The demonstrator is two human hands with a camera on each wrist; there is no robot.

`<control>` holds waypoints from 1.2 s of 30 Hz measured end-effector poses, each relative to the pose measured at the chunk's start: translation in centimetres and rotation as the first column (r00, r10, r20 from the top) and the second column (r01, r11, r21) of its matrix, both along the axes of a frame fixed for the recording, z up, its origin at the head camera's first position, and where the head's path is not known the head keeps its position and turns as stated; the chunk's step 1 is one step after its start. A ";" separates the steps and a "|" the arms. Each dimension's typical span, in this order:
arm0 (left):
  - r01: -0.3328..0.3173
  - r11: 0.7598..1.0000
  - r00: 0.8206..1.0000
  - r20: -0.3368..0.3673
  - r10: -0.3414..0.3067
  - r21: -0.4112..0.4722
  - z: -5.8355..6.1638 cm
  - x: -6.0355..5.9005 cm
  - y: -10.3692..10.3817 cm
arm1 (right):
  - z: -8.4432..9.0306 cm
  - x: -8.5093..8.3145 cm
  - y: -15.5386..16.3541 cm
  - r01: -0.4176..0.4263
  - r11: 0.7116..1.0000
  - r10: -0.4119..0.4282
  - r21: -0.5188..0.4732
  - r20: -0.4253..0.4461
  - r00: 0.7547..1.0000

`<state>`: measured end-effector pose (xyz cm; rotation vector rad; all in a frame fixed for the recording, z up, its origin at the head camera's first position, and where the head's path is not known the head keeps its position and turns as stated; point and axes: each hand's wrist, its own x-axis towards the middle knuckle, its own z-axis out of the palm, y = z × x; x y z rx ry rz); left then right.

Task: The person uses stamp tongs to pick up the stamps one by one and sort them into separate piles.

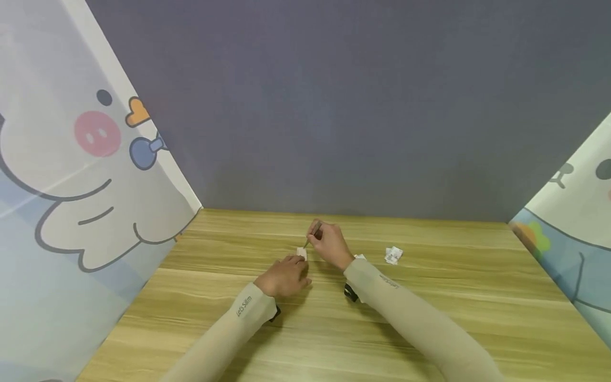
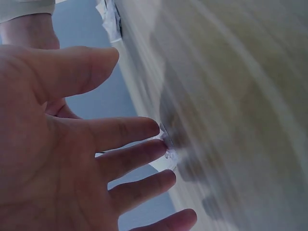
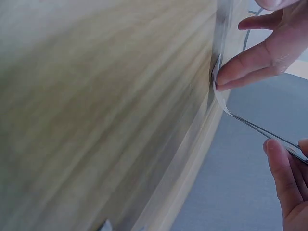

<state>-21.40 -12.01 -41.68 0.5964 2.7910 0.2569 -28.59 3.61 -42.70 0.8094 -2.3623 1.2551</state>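
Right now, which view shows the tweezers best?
The right wrist view: the tweezers run as two thin prongs from the right hand to the small packet under the left hand's fingertips. The head view shows only a small dark sliver. The left wrist view does not show them.

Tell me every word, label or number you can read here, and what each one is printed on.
"Let's Slim" stands on the left sleeve, near the wrist.
Small print on the right sleeve is too blurred to read.
The small white packets on the wooden table carry dark marks, too small to read.
The cartoon side panels show pictures only, no words.
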 end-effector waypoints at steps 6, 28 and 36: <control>-0.001 1.000 1.000 -0.006 0.001 -0.020 -0.2 0.0 0.4 | -0.1 -0.1 0.0 0.016 1.000 -0.016 0.013 0.001 1.000; -0.011 0.999 1.000 0.017 0.010 0.048 -0.5 -0.2 0.2 | 1.3 1.1 5.2 0.128 0.992 -0.130 0.019 0.119 0.984; 0.068 0.996 0.996 -0.055 -0.065 0.057 -0.3 -0.1 1.8 | 2.9 1.9 8.3 0.180 0.982 -0.187 0.055 0.190 0.964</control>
